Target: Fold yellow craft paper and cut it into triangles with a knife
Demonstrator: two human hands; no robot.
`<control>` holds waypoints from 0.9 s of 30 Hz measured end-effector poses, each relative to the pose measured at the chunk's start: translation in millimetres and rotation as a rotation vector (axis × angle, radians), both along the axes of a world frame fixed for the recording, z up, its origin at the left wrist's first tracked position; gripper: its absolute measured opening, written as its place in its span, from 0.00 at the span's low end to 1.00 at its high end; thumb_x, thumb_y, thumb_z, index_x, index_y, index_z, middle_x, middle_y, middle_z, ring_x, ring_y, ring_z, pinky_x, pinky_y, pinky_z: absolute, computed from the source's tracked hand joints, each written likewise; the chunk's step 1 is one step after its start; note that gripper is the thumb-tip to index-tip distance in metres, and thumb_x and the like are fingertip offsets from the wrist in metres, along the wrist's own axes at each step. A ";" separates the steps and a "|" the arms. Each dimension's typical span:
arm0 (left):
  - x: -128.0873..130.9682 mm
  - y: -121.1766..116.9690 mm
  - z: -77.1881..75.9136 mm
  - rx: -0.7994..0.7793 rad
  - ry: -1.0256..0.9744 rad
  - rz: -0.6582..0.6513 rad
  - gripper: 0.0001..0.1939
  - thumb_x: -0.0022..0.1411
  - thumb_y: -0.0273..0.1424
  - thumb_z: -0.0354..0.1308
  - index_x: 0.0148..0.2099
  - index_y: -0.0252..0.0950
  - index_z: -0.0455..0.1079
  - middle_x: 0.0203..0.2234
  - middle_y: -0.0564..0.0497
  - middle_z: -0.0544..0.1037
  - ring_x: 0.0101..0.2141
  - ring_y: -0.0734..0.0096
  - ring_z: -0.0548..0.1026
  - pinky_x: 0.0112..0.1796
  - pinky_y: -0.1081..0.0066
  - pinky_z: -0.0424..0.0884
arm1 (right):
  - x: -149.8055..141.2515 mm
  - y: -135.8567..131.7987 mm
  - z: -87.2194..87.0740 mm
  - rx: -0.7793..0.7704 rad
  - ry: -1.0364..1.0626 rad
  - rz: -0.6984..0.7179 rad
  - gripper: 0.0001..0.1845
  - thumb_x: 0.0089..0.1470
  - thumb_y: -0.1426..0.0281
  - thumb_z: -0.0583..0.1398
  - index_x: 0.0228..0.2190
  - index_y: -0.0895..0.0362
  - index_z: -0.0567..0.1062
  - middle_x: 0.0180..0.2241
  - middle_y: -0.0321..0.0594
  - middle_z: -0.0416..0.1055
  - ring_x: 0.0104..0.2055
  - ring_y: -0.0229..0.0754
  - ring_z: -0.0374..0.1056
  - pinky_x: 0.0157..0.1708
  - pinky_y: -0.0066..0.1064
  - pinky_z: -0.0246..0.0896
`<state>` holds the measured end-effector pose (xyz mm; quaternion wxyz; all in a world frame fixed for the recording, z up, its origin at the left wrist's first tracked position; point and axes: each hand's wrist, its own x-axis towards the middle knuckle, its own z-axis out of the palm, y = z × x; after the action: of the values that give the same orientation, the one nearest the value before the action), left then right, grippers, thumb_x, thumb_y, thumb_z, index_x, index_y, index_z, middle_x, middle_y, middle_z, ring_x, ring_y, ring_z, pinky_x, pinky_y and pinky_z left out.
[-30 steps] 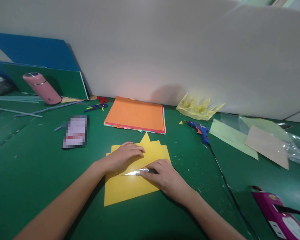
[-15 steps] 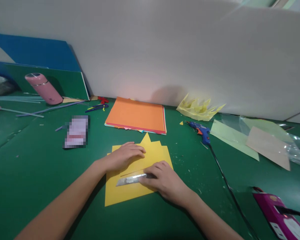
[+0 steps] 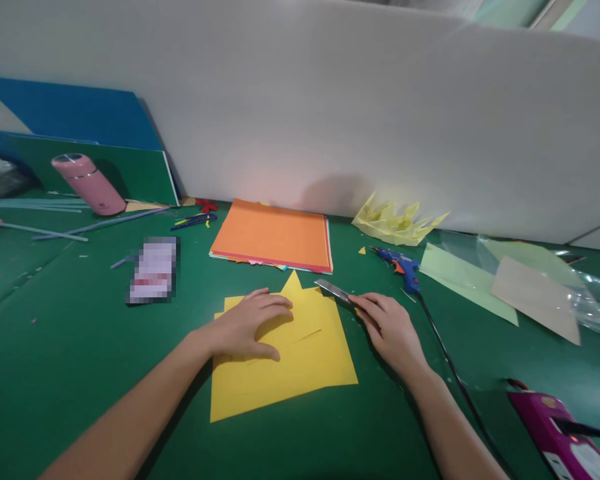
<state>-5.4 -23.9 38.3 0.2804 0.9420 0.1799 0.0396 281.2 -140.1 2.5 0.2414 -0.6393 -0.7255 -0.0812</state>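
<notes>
On the green table (image 3: 95, 360): yellow paper (image 3: 290, 380)

Front and centre is the yellow paper, with a pointy bit on its far edge. Just beyond it sits a paper stack (image 3: 273, 233), orange on top. Left hand (image 3: 255, 323) is spread on the yellow paper's left side, thumb well away from the fingers. Right hand (image 3: 387, 327) is off the right edge, gripping a knife (image 3: 333, 290), blade by the far right corner (can't tell if it's touching). Blue glue gun (image 3: 404, 265) lies past that hand, tiny yellow scrap (image 3: 362, 251) near its nozzle.

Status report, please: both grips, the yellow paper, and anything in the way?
Left grip spread on yellow paper. Right grip holding cutter by paper's upper-right corner. Short slit-like line on paper. Left grip covers part of paper.
</notes>
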 end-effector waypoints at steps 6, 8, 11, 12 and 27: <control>-5.9 0.1 -4.7 -0.086 0.035 0.065 0.33 0.56 0.38 0.61 0.62 0.46 0.55 0.63 0.47 0.56 0.61 0.52 0.54 0.56 0.52 0.57 | -6.8 5.7 -6.3 -0.019 -0.058 -0.039 0.17 0.61 0.72 0.49 0.47 0.54 0.73 0.40 0.46 0.73 0.39 0.49 0.69 0.36 0.40 0.62; -7.1 -0.2 -4.9 -0.090 0.026 0.079 0.34 0.57 0.38 0.61 0.63 0.47 0.52 0.63 0.47 0.54 0.62 0.50 0.52 0.56 0.50 0.57 | -12.4 6.4 -5.0 0.020 -0.062 -0.046 0.17 0.61 0.72 0.49 0.47 0.54 0.73 0.41 0.46 0.73 0.42 0.50 0.68 0.39 0.42 0.61; -6.9 -2.0 -3.4 -0.082 0.007 0.090 0.36 0.55 0.35 0.63 0.63 0.48 0.53 0.62 0.48 0.56 0.61 0.48 0.51 0.55 0.48 0.58 | -27.0 5.1 -1.2 0.068 -0.022 0.023 0.16 0.61 0.71 0.50 0.47 0.55 0.72 0.44 0.46 0.73 0.46 0.51 0.66 0.44 0.45 0.60; -6.4 -2.8 -2.6 -0.076 -0.003 0.089 0.36 0.54 0.34 0.63 0.62 0.49 0.53 0.62 0.48 0.56 0.61 0.48 0.51 0.55 0.48 0.58 | -33.0 4.2 0.1 0.065 0.003 0.075 0.16 0.61 0.70 0.50 0.47 0.55 0.72 0.45 0.46 0.72 0.47 0.50 0.66 0.46 0.45 0.59; -3.5 3.1 -4.2 -0.083 -0.066 0.282 0.19 0.61 0.31 0.51 0.54 0.43 0.63 0.38 0.50 0.75 0.40 0.62 0.72 0.41 0.62 0.68 | -59.2 3.0 5.4 -0.231 0.121 0.345 0.16 0.59 0.70 0.53 0.49 0.55 0.67 0.50 0.48 0.71 0.55 0.51 0.62 0.54 0.52 0.53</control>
<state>-8.9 -20.8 34.2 0.3167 0.8932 0.3025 0.1021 221.9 -137.1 8.0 0.2202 -0.5328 -0.8128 0.0834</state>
